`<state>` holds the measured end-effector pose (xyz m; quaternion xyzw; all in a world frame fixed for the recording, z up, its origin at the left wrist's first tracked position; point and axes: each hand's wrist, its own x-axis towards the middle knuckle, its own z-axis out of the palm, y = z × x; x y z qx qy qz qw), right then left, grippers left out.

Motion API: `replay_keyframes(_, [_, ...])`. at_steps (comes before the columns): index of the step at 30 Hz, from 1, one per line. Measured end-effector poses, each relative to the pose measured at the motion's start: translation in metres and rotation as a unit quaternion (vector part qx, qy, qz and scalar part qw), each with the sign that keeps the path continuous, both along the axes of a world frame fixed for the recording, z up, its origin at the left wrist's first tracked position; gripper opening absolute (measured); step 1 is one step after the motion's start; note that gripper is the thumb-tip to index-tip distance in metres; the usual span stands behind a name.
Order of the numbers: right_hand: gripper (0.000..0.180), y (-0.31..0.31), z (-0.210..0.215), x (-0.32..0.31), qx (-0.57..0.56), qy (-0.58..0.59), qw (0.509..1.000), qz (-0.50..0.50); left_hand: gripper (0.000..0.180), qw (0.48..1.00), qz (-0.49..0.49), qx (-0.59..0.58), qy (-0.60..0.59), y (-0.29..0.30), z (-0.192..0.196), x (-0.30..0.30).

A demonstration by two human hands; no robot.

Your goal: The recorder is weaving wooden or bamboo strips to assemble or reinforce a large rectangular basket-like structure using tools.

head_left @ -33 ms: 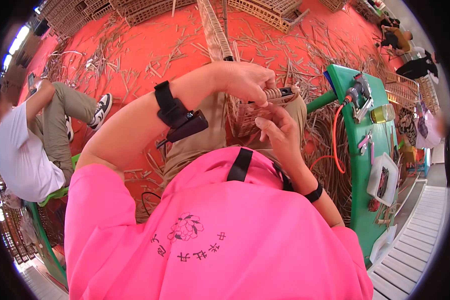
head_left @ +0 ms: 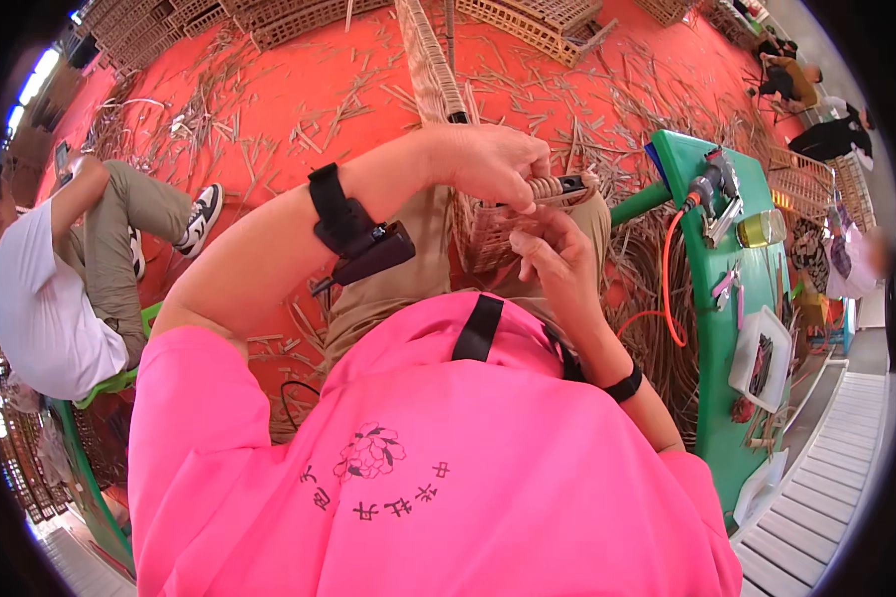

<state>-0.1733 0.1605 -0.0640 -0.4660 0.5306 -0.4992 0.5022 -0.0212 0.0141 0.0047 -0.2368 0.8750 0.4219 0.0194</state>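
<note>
A brown woven rattan frame (head_left: 488, 239) rests across my lap between my knees. Pale strip is wound in tight coils round its bar (head_left: 546, 189), and a dark piece of the bar shows bare at the right end. My left hand (head_left: 490, 167) reaches over from the far side, its fingers closed on the coiled bar and the thumb pointing down. Just below, my right hand (head_left: 560, 261) has bent fingers raised to the underside of the bar, close to the left thumb. Its fingertips overlap the weave, so whatever they pinch is hidden.
To the right a green table (head_left: 712, 328) carries an air tool (head_left: 704, 184) with an orange hose, a jar (head_left: 762, 228), pliers (head_left: 729, 289) and a white tray (head_left: 762, 356). Cut strips litter the red floor (head_left: 319, 70). A seated person (head_left: 55, 308) is at left.
</note>
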Motion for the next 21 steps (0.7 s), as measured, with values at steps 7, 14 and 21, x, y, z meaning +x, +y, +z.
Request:
replay_keyframes(7, [0.033,-0.001,0.000,0.000,0.024,0.037,0.999,-0.008,0.047,0.996,0.029,-0.053,0.064,0.011,-0.007,0.009])
replay_keyframes(14, [0.035,0.005,0.000,0.005,0.001,0.089,0.996,-0.025,0.050,0.993,0.018,-0.090,0.069,0.010,-0.008,0.009])
replay_keyframes(21, [0.033,0.004,0.007,0.006,0.012,0.099,0.995,-0.009,0.057,0.999,-0.042,-0.008,-0.011,-0.005,0.001,-0.001])
